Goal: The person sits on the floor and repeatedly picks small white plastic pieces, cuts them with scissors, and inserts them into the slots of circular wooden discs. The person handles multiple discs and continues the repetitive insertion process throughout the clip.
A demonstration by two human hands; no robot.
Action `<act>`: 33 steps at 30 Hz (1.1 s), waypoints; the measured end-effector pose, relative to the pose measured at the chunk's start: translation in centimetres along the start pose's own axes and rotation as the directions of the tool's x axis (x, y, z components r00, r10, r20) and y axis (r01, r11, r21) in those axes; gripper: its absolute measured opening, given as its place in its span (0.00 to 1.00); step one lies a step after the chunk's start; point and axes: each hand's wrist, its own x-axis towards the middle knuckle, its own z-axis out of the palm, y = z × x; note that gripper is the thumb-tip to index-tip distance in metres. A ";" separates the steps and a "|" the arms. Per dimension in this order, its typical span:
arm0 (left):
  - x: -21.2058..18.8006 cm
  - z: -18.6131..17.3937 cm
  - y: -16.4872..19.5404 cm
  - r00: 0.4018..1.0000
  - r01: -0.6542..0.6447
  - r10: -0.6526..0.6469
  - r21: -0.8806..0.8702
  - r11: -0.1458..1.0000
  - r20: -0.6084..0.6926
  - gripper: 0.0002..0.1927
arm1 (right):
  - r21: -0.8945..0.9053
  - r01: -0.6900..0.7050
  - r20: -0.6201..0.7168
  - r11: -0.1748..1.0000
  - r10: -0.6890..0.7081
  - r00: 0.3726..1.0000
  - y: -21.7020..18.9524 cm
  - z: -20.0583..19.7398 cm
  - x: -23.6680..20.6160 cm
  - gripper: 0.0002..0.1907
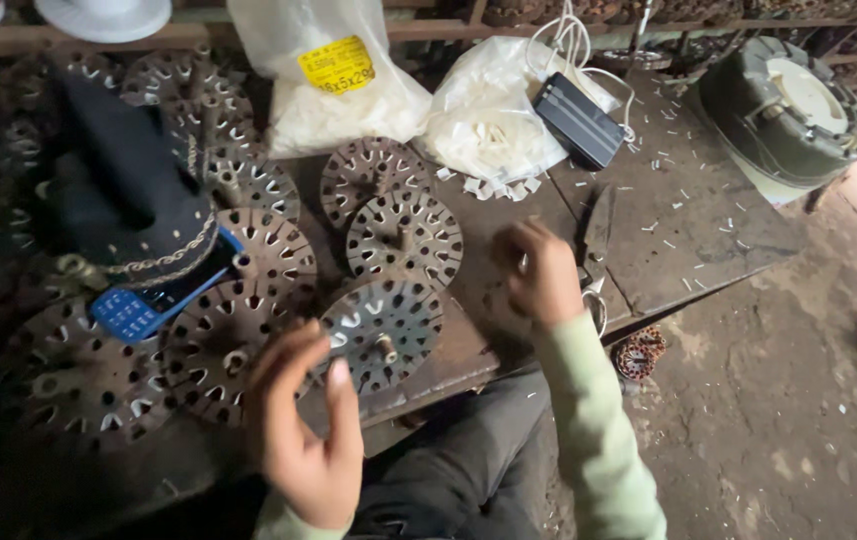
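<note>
On the low wooden workbench [708, 230], slotted round motor stator cores lie crowded together, and the person's left hand [303, 430] hovers at the near edge of the nearest stator core [383, 330]. That hand is open, fingers loosely curled, with nothing in it; the thumb sits just beside the core's rim. The right hand [540, 272] hangs over the bench to the right of the core, fingers curled downward; it is blurred, so whether it pinches anything cannot be told. White insulation paper slips lie scattered on the boards, and more fill two plastic bags [488, 120] at the back. Slips already stand in several slots of the nearest core, so the work appears to be in the slot-lining step. Going on would call for steadying the core and feeding a slip squarely into a free slot.
</note>
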 end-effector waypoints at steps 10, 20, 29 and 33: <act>-2.4 6.1 -2.4 0.382 0.916 -0.103 -0.361 0.174 0.918 0.17 | 0.115 0.046 -0.045 0.992 -0.041 0.998 -12.1 -7.4 -11.6 0.15; -3.3 6.1 -2.9 0.339 0.939 -0.210 -0.315 0.141 0.917 0.16 | 0.346 -0.042 0.146 0.937 -0.010 0.989 -9.7 -7.5 -11.4 0.19; -3.7 4.8 -2.7 0.454 0.872 -0.276 -0.359 0.332 0.847 0.12 | -0.438 -0.172 -0.373 0.883 -0.005 0.928 -0.9 -1.4 -8.6 0.19; -3.3 4.7 -2.6 0.541 0.833 -0.340 -0.433 0.345 0.769 0.12 | -0.447 -0.317 -0.400 0.836 0.131 0.907 0.2 -0.8 -10.9 0.17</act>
